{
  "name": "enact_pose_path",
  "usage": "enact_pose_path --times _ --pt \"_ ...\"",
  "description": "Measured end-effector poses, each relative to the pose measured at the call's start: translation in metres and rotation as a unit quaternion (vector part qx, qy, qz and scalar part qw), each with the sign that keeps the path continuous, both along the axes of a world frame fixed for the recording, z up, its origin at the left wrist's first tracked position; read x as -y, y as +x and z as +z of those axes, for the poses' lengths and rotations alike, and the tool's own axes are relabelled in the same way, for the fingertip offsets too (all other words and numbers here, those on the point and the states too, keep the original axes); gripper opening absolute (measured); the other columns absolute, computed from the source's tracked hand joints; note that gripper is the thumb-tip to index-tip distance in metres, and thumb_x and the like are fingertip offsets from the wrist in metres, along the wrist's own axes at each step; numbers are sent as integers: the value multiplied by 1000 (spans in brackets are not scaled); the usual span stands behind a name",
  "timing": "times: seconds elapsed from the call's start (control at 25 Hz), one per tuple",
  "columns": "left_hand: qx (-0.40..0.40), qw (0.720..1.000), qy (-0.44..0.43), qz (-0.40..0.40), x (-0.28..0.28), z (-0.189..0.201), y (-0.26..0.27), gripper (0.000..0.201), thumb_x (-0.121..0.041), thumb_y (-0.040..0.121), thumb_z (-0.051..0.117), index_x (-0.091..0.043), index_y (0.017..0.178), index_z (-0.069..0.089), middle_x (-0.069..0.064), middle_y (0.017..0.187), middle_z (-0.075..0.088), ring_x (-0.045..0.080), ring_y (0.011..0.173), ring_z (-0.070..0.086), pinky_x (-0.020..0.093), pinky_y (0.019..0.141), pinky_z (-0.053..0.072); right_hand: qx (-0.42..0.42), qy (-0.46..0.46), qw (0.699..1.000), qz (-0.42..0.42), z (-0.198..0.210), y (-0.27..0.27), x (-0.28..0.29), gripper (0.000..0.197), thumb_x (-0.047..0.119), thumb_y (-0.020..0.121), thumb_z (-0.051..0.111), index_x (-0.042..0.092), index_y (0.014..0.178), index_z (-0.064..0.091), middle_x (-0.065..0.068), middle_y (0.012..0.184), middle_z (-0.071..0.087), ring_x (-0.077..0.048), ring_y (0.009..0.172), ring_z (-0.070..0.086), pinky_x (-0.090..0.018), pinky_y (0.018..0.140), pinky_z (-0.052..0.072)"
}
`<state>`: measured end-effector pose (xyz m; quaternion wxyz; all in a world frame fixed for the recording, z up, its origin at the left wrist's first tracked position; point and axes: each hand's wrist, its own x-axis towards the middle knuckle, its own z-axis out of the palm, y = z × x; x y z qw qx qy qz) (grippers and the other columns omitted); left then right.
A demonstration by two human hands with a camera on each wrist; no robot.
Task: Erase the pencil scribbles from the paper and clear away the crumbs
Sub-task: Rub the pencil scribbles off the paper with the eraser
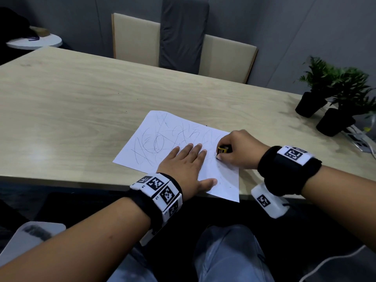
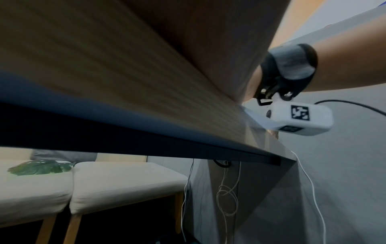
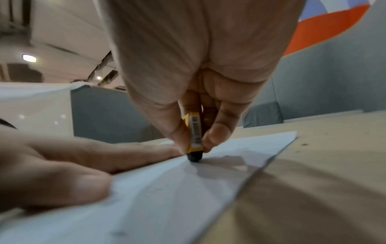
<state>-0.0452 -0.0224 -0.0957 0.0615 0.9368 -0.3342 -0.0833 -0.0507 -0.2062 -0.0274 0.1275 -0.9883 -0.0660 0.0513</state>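
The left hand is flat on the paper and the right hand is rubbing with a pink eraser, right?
Not quite. The eraser has a yellow sleeve and a dark tip, not pink, as the right wrist view shows. The left hand does lie flat on the paper while the right hand rubs.

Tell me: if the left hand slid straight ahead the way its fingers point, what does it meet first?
Probably nothing soon. The left hand lies flat on the paper, fingers pointing across the scribbled area toward its far edge, with bare table beyond. The eraser in the right hand sits off to the side.
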Motion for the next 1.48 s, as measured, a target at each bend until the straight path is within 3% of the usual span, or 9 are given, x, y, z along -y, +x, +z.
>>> enact_pose_path --times 0.12,0.28,0.44,0.56,0.72,1.04,1.2,1.36,1.48 --pt "-2 1000 -2 1 -1 1 0 87 -73 91 21 -22 156 -6 -7 163 -14 11 149 -15 38 121 -9 -28 0 999 39 -2 -6 -8 11 19 81 64 15 85 74 1 77 70 -13 73 61 -30 69 53" --pt "-2 1000 -1 3 0 2 -2 88 -72 91 22 -21 156 -7 -7 163 -15 10 149 -15 38 121 -9 -5 5 1000 1 0 3 -4 11 19 80 65 13 82 73 -2 78 71 -18 77 63 -36 72 54" --pt "3 1000 -2 4 -1 2 -1 88 -73 91 22 -20 156 -7 -6 163 -14 11 149 -15 38 121 -8 -22 -5 999 48 -4 -1 -18 14 18 80 62 9 83 72 -6 76 69 -20 74 61 -35 68 52" --pt "0 1000 -1 4 0 1 -1 88 -72 91 21 -21 156 -8 -7 163 -14 10 149 -15 38 121 -8 0 -5 1000 1 2 9 -7 13 17 80 63 7 81 72 -9 77 69 -24 77 62 -36 68 52" --pt "3 1000 -3 6 -1 1 -1 89 -73 91 22 -20 156 -7 -6 163 -14 10 149 -15 38 121 -8 -24 -1 999 34 -1 2 -16 12 18 80 63 12 83 74 -3 76 70 -17 74 62 -31 66 50" --pt "2 1000 3 5 0 2 -1 89 -73 91 21 -20 156 -8 -6 163 -14 10 149 -15 38 121 -8 -17 -7 999 34 -3 4 -21 15 20 80 64 6 80 71 -8 72 67 -21 70 59 -32 63 48" --pt "-3 1000 3 4 0 2 -1 88 -72 91 21 -20 156 -8 -7 163 -15 10 148 -16 38 121 -9 4 -5 1000 -8 0 13 -11 15 18 80 64 4 79 70 -12 74 67 -26 73 61 -34 63 49" --pt "5 1000 1 5 0 2 0 89 -73 91 21 -20 156 -7 -6 163 -14 10 149 -15 38 121 -8 -16 -13 999 26 -3 7 -21 16 19 81 63 4 78 70 -11 71 65 -19 64 53 -32 60 46" --pt "1 1000 -2 5 0 2 -2 88 -72 91 22 -21 156 -7 -7 163 -14 10 149 -15 38 121 -8 2 -11 1000 -14 2 16 -11 14 18 80 64 6 78 70 -10 73 66 -22 68 56 -31 60 46"
